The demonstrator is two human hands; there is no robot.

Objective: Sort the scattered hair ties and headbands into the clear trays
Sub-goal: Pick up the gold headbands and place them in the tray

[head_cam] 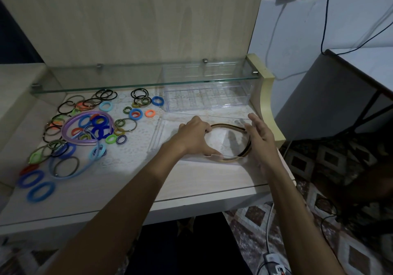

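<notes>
A beige and black headband (pixel 244 150) lies inside a shallow clear tray (pixel 161 132) at the right of the dressing table. My left hand (pixel 194 135) grips its left side, thumb on the near tip. My right hand (pixel 262 138) is spread with straight fingers against the headband's right side. A purple headband (pixel 70 135) and a blue headband (pixel 85 168) lie at the left among several scattered hair ties (pixel 102 106) in blue, orange, green and black. A second, deeper clear tray (pixel 208 100) with dividers stands behind, under the glass shelf.
A glass shelf (pixel 106 88) runs over the back of the table. A curved wooden side panel (pixel 269 104) closes the right end. The front edge of the table is near my forearms. Cables and a patterned floor lie to the right.
</notes>
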